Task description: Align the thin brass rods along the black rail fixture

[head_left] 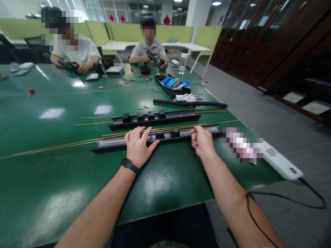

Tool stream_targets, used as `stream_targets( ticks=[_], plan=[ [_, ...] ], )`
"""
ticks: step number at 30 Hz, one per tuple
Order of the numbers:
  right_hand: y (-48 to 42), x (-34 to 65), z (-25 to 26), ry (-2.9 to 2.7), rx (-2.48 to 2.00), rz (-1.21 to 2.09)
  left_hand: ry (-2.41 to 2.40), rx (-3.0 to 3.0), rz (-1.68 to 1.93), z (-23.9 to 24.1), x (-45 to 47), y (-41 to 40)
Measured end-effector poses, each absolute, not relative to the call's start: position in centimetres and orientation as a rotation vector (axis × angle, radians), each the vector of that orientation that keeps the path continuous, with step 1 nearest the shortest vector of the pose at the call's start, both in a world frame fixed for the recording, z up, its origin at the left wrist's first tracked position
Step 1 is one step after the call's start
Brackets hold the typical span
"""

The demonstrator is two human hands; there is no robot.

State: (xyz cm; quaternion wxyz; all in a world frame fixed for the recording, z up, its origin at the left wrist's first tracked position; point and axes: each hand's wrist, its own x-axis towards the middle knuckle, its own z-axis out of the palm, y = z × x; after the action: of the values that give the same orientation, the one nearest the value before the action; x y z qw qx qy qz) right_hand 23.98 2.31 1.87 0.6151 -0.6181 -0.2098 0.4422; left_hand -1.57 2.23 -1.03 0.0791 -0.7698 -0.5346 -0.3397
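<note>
A long black channel (116, 141) with a silvery inner face lies across the table in front of me. Thin brass-coloured rods (59, 145) run along it and stick out far past its left end. My left hand (138, 146), fingers spread, rests over the channel's near edge and the rods. My right hand (203, 142) is closed at the right part of the channel, its curled fingers pinching at a rod; the fingertips are partly hidden. Between the hands, small black blocks (176, 133) sit in the channel.
Behind lies a second black channel (155, 121) with several black blocks and rods. Beyond it are a black strip (191, 103), white gloves (188, 98) and a black tray (165, 88). A white power strip (281, 162) lies at right. Two people work across the table.
</note>
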Motion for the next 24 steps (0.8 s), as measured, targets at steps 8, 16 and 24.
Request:
stream_targets(
  ticks=[8, 16, 24],
  plan=[
    [2.27, 24.03, 1.60, -0.550, -1.407, 1.065, -1.599, -2.296, -1.001, -1.14, -1.58, 2.29],
    [2.21, 23.80, 1.53, -0.589, -1.392, 1.079, -1.584, -2.290, -1.015, -1.29, -1.61, 2.37],
    [2.41, 24.07, 1.59, -0.500, -1.406, 1.015, -1.574, -2.270, -1.005, -1.31, -1.61, 2.41]
  ],
)
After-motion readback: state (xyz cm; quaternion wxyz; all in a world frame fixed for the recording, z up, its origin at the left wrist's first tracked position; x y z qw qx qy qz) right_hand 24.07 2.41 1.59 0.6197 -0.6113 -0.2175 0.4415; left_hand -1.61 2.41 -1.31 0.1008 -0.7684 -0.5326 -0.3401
